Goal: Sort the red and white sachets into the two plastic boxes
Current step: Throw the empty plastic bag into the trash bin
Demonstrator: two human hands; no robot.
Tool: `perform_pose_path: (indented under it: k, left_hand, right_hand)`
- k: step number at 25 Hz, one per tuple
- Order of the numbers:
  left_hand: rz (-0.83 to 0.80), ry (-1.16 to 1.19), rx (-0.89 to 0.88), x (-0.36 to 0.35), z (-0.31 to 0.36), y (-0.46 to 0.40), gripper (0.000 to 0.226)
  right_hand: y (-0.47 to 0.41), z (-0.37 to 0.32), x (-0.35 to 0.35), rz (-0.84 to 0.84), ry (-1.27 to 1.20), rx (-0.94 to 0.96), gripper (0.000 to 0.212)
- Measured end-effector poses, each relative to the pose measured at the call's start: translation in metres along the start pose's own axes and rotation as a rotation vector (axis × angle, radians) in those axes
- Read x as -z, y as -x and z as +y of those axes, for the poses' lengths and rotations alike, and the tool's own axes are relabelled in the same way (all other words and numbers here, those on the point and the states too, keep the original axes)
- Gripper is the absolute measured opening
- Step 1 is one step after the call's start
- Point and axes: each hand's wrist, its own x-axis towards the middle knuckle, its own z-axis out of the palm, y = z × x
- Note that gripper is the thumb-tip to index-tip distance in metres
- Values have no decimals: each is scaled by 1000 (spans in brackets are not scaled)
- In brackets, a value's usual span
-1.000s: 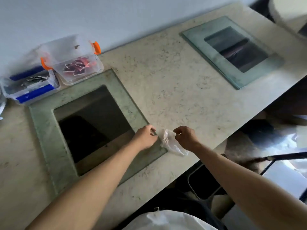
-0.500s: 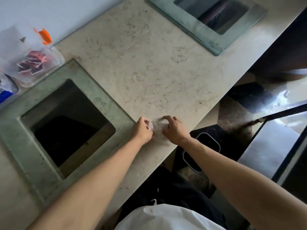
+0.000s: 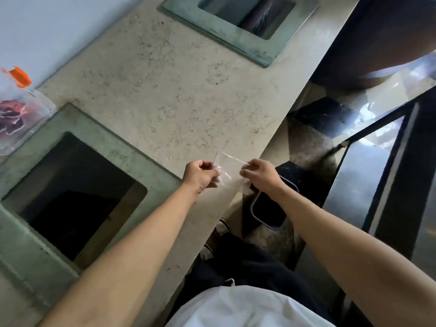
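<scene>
A small clear plastic zip bag (image 3: 227, 172) with a thin red strip at its top is stretched between my hands over the counter's front edge. My left hand (image 3: 200, 177) pinches its left corner and my right hand (image 3: 262, 174) pinches its right corner. The bag looks empty. At the far left stands a clear plastic box (image 3: 28, 119) with an orange latch, holding red sachets (image 3: 11, 114). The second box is out of frame.
A glass-framed opening (image 3: 99, 142) is set in the beige stone counter (image 3: 165, 90) just left of my hands, and another glass panel (image 3: 221, 29) lies at the back. Below the counter edge sits a dark bin (image 3: 269, 208) on the floor.
The view has swung right and down, so the blue-latched box has left the frame. My hands have lifted the clear bag off the counter and pulled it taut between them.
</scene>
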Motion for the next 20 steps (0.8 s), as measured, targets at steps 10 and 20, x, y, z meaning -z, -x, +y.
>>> perform_pose_path:
  k: [10, 20]
  left_hand:
    - [-184, -341, 29, -185, -45, -20, 4]
    - [-112, -589, 175, -273, -242, -180, 11]
  right_hand:
    - [34, 151, 110, 362, -453, -321, 30]
    - [-97, 376, 77, 356, -552, -597, 7]
